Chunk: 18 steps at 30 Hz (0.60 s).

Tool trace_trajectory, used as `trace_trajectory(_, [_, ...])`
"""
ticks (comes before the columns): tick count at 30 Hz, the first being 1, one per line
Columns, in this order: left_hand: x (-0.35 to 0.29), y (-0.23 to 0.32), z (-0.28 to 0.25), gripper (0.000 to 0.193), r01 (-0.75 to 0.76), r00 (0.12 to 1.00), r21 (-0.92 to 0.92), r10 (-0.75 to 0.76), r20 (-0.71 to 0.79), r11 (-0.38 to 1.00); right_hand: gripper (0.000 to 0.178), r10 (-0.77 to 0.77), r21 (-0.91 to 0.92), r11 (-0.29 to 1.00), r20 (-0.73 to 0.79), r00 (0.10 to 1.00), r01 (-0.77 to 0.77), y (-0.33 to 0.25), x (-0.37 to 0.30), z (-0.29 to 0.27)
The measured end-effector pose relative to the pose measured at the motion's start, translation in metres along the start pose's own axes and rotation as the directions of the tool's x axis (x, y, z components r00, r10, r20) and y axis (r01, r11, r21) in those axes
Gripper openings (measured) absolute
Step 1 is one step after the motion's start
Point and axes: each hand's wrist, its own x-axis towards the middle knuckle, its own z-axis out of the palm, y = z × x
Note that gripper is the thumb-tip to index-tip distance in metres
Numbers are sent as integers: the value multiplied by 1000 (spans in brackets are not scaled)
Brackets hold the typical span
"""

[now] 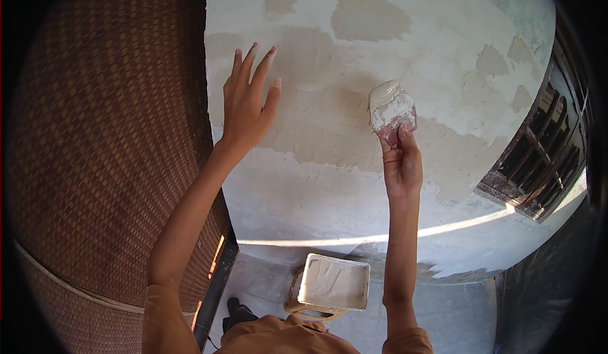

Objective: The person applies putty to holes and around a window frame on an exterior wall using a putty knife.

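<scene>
My right hand (pixel 402 164) grips a small pinkish putty scraper (pixel 391 122) by its lower end. Wet, pale putty (pixel 385 92) is heaped at the scraper's upper end, and drier white smears cover its middle. The scraper is up in front of a plastered wall (pixel 297 195); whether it touches the wall I cannot tell. My left hand (pixel 244 110) is raised at the wall's left side, fingers spread and nothing in them. Damp beige patches (pixel 367 15) of putty mark the pale wall around both hands. Below, a rectangular tub (pixel 366 290) holds smooth cream putty.
The tub rests on a tan stool (pixel 294 297) near my body. A woven brown panel (pixel 114 132) rises along the left, meeting the wall at a dark edge. At the right is a barred window (pixel 538 145) with a dark frame. Grey sheeting (pixel 462 316) covers the floor.
</scene>
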Motion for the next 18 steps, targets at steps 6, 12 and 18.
trace_trajectory(6, [22,-52,27,50,-63,998,-42,63,0,997,32,-160,-121,980,9,987,160,42,20,50])
trace_trajectory(12, [70,-87,57,50,-195,976,-10,193,-97,981,22,-619,-448,675,89,780,586,93,72,102])
trace_trajectory(18, [118,-96,76,49,-228,939,88,242,-242,970,38,-723,-601,52,528,445,798,123,130,123])
